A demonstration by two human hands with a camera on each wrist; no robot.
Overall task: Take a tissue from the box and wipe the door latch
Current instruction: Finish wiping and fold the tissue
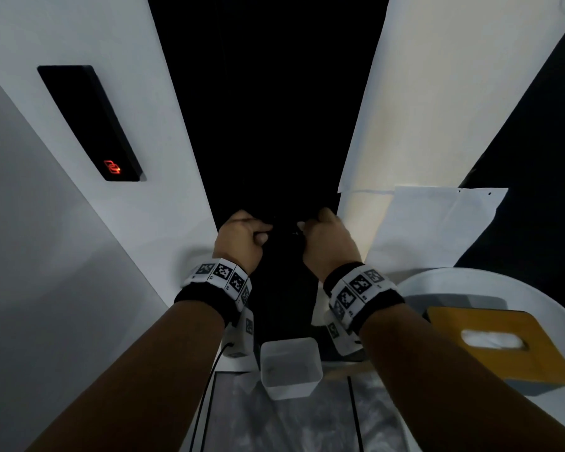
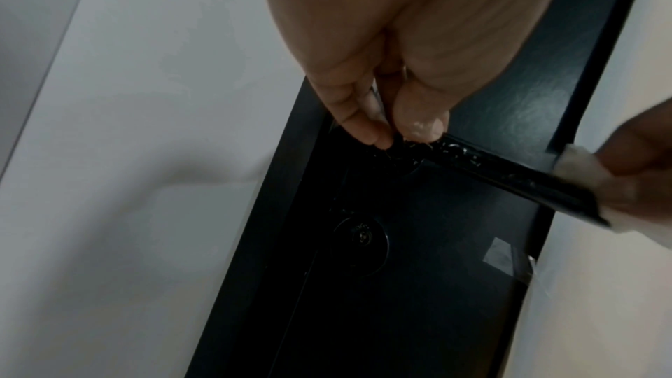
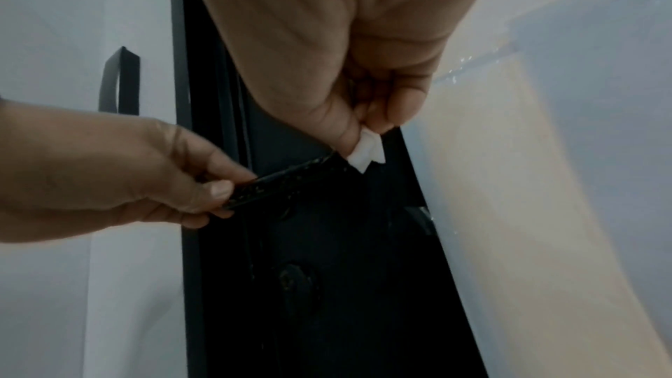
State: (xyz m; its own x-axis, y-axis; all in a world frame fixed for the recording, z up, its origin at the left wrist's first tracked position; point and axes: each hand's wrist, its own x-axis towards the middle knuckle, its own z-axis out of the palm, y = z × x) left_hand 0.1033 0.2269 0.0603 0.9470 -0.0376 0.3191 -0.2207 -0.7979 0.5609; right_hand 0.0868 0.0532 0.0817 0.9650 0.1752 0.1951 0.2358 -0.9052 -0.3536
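A black door handle lever [image 2: 509, 174] [image 3: 287, 183] sticks out from the dark door [image 1: 268, 132]. My left hand [image 1: 242, 239] [image 2: 392, 131] pinches its pivot end between thumb and fingers. My right hand [image 1: 327, 239] [image 3: 367, 137] pinches a folded white tissue [image 3: 365, 154] [image 2: 589, 171] round the lever's free end. Wet specks glint on the lever's top. A round black lock cylinder [image 2: 362, 236] sits below the lever. The yellow-topped tissue box [image 1: 499, 344] rests on a round white table [image 1: 415, 288] at my lower right, with white tissue showing in its slot.
A black card reader [image 1: 88, 122] with a red glowing symbol hangs on the white wall to the left. A small white square bin [image 1: 291, 367] stands on the floor below my hands. White paper sheets [image 1: 437, 216] cover the panel right of the door.
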